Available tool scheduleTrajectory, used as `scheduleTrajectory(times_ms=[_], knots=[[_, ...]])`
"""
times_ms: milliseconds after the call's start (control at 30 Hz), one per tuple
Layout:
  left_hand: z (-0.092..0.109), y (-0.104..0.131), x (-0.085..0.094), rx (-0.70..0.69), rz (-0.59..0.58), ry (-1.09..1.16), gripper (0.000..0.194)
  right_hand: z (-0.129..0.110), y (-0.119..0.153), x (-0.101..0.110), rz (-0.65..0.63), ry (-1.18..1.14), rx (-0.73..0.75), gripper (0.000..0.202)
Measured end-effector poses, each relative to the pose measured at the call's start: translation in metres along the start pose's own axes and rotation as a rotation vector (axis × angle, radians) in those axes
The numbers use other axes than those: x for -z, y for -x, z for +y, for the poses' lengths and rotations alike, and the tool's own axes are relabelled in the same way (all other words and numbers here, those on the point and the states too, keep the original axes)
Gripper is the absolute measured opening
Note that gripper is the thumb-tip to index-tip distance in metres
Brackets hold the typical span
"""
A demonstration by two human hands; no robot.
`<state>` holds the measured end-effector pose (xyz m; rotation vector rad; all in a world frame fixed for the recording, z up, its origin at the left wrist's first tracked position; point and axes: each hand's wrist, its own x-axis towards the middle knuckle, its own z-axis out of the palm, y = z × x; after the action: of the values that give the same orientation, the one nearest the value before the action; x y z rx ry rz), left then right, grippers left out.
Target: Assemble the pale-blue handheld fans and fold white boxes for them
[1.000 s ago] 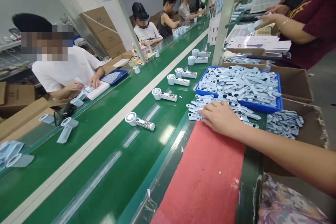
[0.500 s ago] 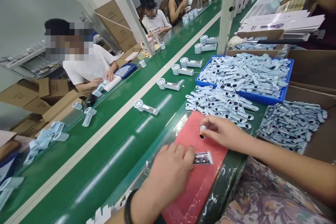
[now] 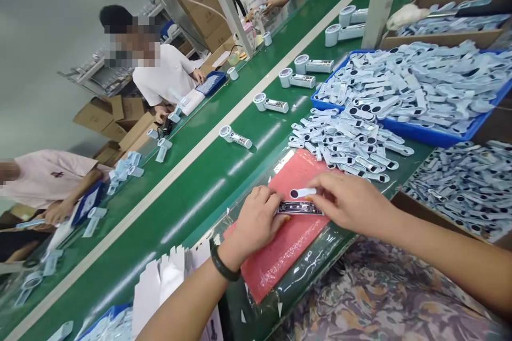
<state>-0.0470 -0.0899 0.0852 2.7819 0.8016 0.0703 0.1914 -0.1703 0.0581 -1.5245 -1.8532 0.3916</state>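
Observation:
On the red mat [image 3: 276,266], my left hand [image 3: 259,219] is closed around one end of a small handheld fan. The fan's open handle [image 3: 299,208] sticks out to the right, showing a dark circuit strip in a light shell; its head end is hidden under my palm. Between the fingertips of my right hand [image 3: 347,198] is a light-blue handle cover [image 3: 304,192] with a dark round pad at its left end. The cover lies just beyond the handle and nearly parallel to it. Whether the two touch, I cannot tell.
Loose covers [image 3: 352,141] are piled beyond the mat, beside a full blue tray [image 3: 444,138]. More fill a box [image 3: 468,186] at right. Fans [image 3: 236,137] line the green conveyor [image 3: 192,192]. A post [image 3: 384,5] rises behind; co-workers sit across.
My right hand has moved toward me with the cover, bringing it alongside the fan handle. My left hand still holds the fan. The view has shifted, showing another co-worker at left.

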Motion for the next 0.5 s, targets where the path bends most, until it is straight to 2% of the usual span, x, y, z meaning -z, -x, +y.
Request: scheduleTrajectory(times_ms=[133,233,333,400,500], knots=[[-0.006,0.000,0.001,-0.092,0.142,0.249,0.040,-0.027,-0.001,-0.024,0.003,0.088,0.128,0.005],[-0.008,0.001,0.000,-0.117,0.206,0.335,0.022,-0.033,0.000,-0.031,0.005,0.163,0.112,0.010],[-0.006,0.001,-0.002,-0.089,0.223,0.350,0.011,-0.033,-0.001,-0.028,-0.049,0.157,0.059,0.014],[-0.004,0.001,-0.004,-0.056,0.213,0.354,0.011,-0.029,-0.003,-0.026,-0.082,0.097,0.017,0.017],[-0.002,0.000,-0.004,-0.035,0.202,0.350,0.011,-0.020,-0.005,-0.027,-0.108,-0.152,-0.071,0.013]])
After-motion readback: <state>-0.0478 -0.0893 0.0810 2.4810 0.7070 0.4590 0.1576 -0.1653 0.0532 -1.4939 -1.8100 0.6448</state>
